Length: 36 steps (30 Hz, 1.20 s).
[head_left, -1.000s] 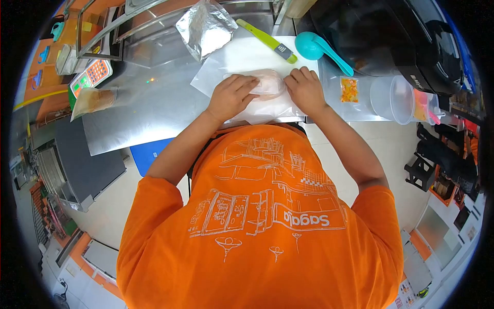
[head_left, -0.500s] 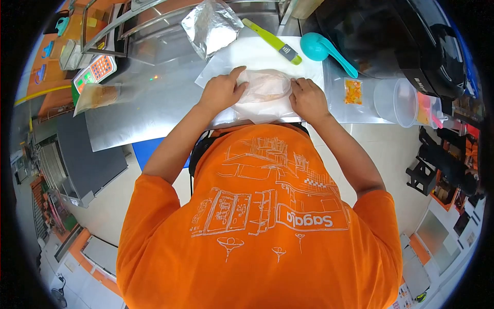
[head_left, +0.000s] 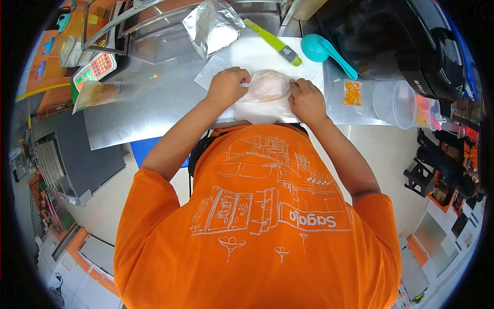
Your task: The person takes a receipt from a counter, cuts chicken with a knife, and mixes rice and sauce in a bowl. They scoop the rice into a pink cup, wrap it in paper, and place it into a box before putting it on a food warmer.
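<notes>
A thin see-through plastic bag [head_left: 268, 86] lies near the counter's front edge, with something flat, rounded and pale pink inside it. My left hand [head_left: 226, 87] pinches the bag's left side, fingers curled in. At the opposite side, my right hand [head_left: 307, 99] has its fingertips gathered on the bag's edge. Beneath and behind the bag is a white sheet [head_left: 252, 51]. Farther back on the sheet lie a green-handled tool [head_left: 270, 40] and a turquoise scoop [head_left: 315, 47]. What exactly the bag contains is unclear.
Crumpled foil [head_left: 213, 28] stands at the back. On the left are a scale [head_left: 96, 69] and a filled plastic bag [head_left: 98, 95]. To the right lie a small orange packet [head_left: 353, 92], clear tubs [head_left: 395, 104] and a large black appliance [head_left: 381, 36]. A metal rack [head_left: 123, 31] rises behind.
My left hand has curled its fingers, drawing in the thumb and forefinger that were spread along the bag's left side. The right hand has barely moved.
</notes>
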Available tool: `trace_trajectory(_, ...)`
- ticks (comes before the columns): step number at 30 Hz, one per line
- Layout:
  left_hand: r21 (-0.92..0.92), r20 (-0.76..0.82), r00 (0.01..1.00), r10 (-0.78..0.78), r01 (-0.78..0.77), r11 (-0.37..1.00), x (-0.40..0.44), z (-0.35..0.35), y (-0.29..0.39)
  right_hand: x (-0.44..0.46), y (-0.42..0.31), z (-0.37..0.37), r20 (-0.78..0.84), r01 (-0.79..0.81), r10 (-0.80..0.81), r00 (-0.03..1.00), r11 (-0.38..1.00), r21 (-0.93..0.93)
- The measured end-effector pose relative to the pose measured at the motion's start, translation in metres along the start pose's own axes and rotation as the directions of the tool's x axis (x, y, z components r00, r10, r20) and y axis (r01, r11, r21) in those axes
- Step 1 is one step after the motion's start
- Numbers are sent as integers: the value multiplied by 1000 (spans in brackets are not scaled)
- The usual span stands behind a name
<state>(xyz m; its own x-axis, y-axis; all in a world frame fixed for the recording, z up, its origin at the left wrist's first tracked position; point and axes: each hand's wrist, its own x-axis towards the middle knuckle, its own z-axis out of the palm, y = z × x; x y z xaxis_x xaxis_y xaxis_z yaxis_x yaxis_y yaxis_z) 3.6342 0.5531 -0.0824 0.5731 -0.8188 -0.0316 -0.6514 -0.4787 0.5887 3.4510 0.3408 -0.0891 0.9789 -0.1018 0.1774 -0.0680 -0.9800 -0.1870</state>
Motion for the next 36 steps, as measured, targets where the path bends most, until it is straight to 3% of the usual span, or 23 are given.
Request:
trace_trajectory(3, 36, -14, 994, 113, -112, 993, -9, 2, 0, -1, -2, 0, -12, 16, -16, 1000, 1000, -7)
trace_trajectory(5, 107, 1, 930, 367, -365, 925, -11, -1, -12, -1, -3, -1, 11, -4, 4, 1000, 1000, -17)
trace_trajectory(6, 108, 2, 930, 367, -365, 925, -11, -4, -18, -1, -3, -1, 10, -5, 5, 1000, 1000, -16)
trace_trajectory(8, 88, 154, 829, 538, -554, 828, -11, -8, -27, -1, -3, -1, 5, -6, 6, 1000, 1000, -3)
trace_trajectory(12, 48, 183, 866, 465, -481, 876, -17, -29, -6, 2, -4, -2, 20, -10, 10, 1000, 1000, -15)
trace_trajectory(15, 179, 207, 842, 498, -533, 827, -15, -26, -2, 2, -4, -3, 35, -17, 17, 999, 1000, 3)
trace_trajectory(17, 204, 381, 814, 438, -536, 819, -11, -27, -1, 1, -3, -3, 36, -13, 13, 999, 1000, 18)
trace_trajectory(21, 233, 325, 851, 413, -495, 837, -10, -20, 3, 3, 2, -4, -3, 29, -29, 1000, 999, 26)
trace_trajectory(23, 265, 291, 934, 209, -288, 920, -7, -11, 4, 7, 4, -9, 55, -1, 1, 998, 1000, -10)
trace_trajectory(24, 265, 291, 933, 210, -290, 919, -6, -12, 11, 10, 4, -11, 53, -2, 2, 999, 1000, -11)
trace_trajectory(26, 231, 191, 975, -111, 66, 971, -3, -12, 26, 17, 4, -14, 124, -76, 75, 989, 997, 3)
trace_trajectory(27, 231, 191, 975, -109, 64, 971, -2, -11, 28, 19, 5, -15, 123, -78, 77, 989, 997, 2)
trace_trajectory(29, 216, 203, 956, -214, 169, 962, 2, -10, 28, 25, 8, -15, 180, -265, 222, 958, 926, 269)
trace_trajectory(30, 216, 202, 956, -212, 168, 962, 0, -7, 28, 27, 11, -14, 178, -265, 223, 959, 926, 269)
trace_trajectory(32, 132, -14, 1000, 21, -19, 991, -8, 1, 24, 29, 17, -10, 186, -236, 178, 966, 901, 363)
trace_trajectory(33, 134, -14, 1000, 22, -20, 991, -9, 3, 21, 28, 18, -9, 184, -236, 179, 966, 901, 364)
trace_trajectory(35, 65, -114, 977, 179, -172, 983, -9, 8, 16, 26, 18, -6, 24, -68, 64, 998, 887, 457)
trace_trajectory(36, 66, -114, 976, 185, -178, 982, -10, 9, 18, 27, 17, -6, 20, -69, 68, 998, 888, 454)
